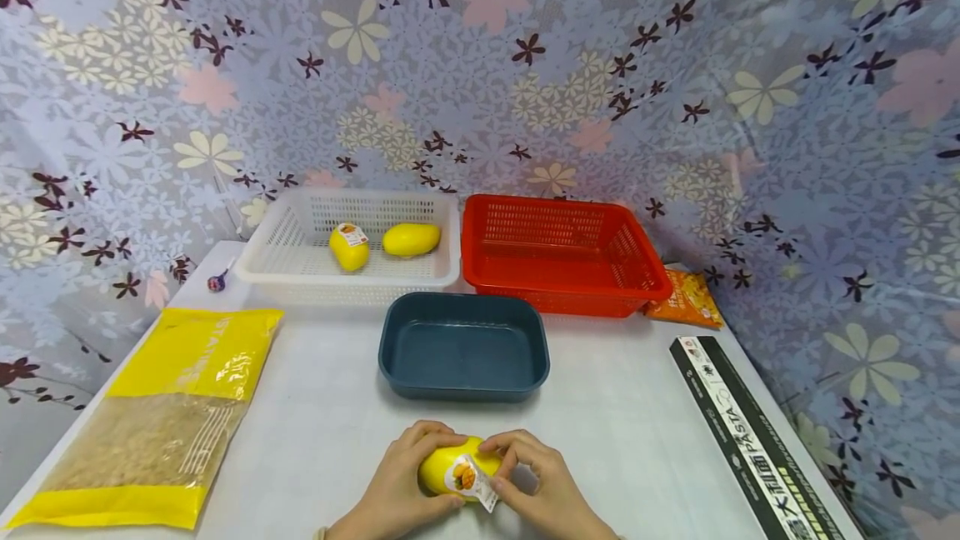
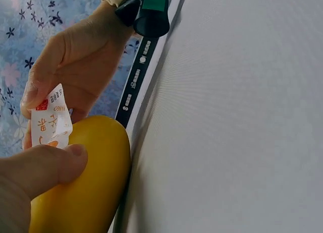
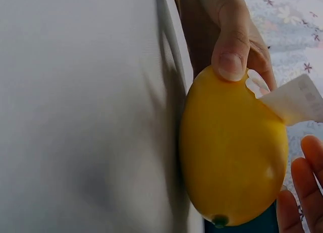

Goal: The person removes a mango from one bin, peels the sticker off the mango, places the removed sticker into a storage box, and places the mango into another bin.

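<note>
At the near side of the table a yellow mango is held in my left hand, thumb and fingers around its left end. A white printed label is partly lifted off its skin. The thumb of my right hand pinches the free edge of the label, its fingers close to the mango's right end. In the left wrist view the label reads MANGO and bends up toward the right hand. The right wrist view shows the label's pale underside standing away from the mango.
A dark blue tray stands just beyond the hands. Behind it are a white basket holding two mangoes and a red basket. A yellow bag and lollipop lie left; a pasta box and orange packet right.
</note>
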Tool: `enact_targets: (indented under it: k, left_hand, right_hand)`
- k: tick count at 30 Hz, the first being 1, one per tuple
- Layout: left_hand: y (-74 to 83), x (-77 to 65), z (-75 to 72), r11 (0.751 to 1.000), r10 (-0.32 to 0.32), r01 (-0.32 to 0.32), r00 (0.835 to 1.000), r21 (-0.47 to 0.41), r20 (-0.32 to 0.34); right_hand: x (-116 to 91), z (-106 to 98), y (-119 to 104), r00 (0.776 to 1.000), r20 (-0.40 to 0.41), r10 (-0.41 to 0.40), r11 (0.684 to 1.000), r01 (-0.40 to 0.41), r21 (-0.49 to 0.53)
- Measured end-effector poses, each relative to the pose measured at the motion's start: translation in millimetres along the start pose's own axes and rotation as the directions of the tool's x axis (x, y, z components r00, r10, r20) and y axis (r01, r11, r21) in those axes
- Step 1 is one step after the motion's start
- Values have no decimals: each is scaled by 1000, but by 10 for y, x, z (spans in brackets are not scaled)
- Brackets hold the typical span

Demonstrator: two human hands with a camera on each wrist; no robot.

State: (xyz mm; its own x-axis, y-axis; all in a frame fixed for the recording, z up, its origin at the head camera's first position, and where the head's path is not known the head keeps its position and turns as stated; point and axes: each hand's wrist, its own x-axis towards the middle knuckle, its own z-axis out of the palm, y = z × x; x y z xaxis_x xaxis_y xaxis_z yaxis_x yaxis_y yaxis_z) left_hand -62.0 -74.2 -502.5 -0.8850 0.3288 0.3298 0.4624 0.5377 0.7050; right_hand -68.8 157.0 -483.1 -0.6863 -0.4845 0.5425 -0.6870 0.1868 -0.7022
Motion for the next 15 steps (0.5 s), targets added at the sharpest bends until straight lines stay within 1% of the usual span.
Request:
enact_targets:
  k: [6, 11, 15]
  left_hand:
    - [-1, 0, 8, 1000, -5, 5, 1000, -13, 21]
    - [2, 9, 0, 998, -51, 52, 997, -35, 51]
    - [-2, 10, -15, 996, -78, 80, 995, -44, 60]
  right_hand:
    - [-5, -4, -5, 999, -6, -35, 999, 35, -3]
    - [-1, -4, -24, 998, 2, -66, 997, 66, 35]
    - [2, 0, -31, 998, 11, -70, 996, 69, 64]
